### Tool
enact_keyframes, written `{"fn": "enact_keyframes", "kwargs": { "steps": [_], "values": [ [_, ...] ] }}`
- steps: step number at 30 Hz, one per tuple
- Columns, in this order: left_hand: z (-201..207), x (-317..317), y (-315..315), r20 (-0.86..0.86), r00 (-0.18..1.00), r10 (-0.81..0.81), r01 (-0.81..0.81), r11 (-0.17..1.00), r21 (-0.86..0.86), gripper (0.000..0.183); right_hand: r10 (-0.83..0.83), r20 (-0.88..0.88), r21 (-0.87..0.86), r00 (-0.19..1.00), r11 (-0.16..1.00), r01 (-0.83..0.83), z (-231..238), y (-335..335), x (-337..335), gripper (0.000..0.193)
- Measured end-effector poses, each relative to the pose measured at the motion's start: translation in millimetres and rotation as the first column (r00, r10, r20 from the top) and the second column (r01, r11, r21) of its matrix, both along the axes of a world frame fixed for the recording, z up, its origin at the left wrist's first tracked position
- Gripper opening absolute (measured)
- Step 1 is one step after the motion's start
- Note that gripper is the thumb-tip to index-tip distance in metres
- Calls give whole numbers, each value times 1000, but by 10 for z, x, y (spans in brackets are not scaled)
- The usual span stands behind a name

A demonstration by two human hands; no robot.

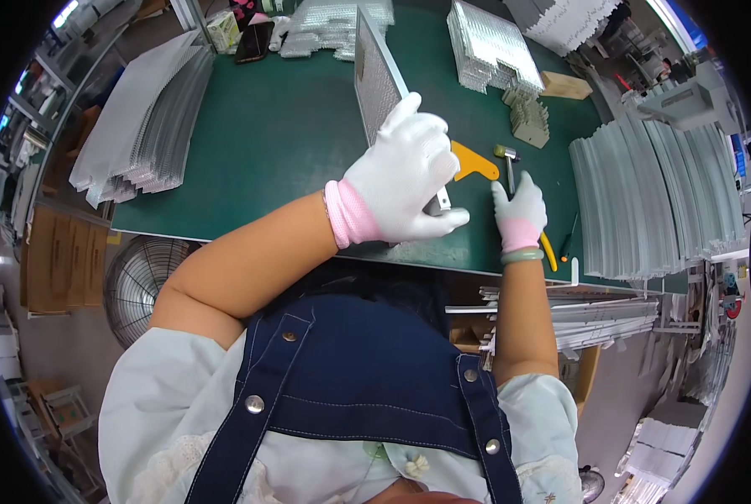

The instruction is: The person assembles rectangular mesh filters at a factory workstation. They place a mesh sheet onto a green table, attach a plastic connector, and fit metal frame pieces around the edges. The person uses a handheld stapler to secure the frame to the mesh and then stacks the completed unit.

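Note:
My left hand (413,172), in a white glove with a pink cuff, is closed round the edge of a flat panel with a thin metal frame and a mesh-like face (379,80). The panel stands on edge over the bench, and its near end shows by my thumb. My right hand (521,208), gloved alike, has thumb and forefinger spread beside the handle of a small hammer (507,154); I see no grip on it. Between my hands lies an orange flat tool (474,161). A yellow handle (548,251) shows beside my right wrist, partly hidden.
The green bench (266,126) holds stacked panels (152,118) at left and a row of grey strips (653,197) at right. Bubble-wrapped stacks (493,46), a notched block (528,122) and a phone (254,42) sit farther back. A screwdriver (569,242) lies near the front edge.

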State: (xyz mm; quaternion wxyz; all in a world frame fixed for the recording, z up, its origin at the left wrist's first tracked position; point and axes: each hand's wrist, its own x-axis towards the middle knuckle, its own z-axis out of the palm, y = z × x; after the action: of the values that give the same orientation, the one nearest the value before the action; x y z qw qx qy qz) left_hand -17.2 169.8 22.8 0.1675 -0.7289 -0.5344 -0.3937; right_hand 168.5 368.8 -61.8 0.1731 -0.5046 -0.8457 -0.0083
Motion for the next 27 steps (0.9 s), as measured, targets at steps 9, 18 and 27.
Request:
{"fn": "enact_keyframes", "kwargs": {
  "steps": [9, 18, 27],
  "values": [
    [37, 37, 88, 53, 998, 45, -48, 998, 44, 41, 235, -530, -3, 815, 960, -280, 73, 321, 258, 18],
    [192, 18, 53, -12, 1000, -15, 12, 976, -215, 43, 823, -38, 260, 567, 556, -789, 1583, -545, 480, 43],
    [210, -63, 43, -24, 998, -55, 51, 989, -140, 42, 740, -430, 396, 518, 670, -628, 1790, -724, 486, 36]
  ]
}}
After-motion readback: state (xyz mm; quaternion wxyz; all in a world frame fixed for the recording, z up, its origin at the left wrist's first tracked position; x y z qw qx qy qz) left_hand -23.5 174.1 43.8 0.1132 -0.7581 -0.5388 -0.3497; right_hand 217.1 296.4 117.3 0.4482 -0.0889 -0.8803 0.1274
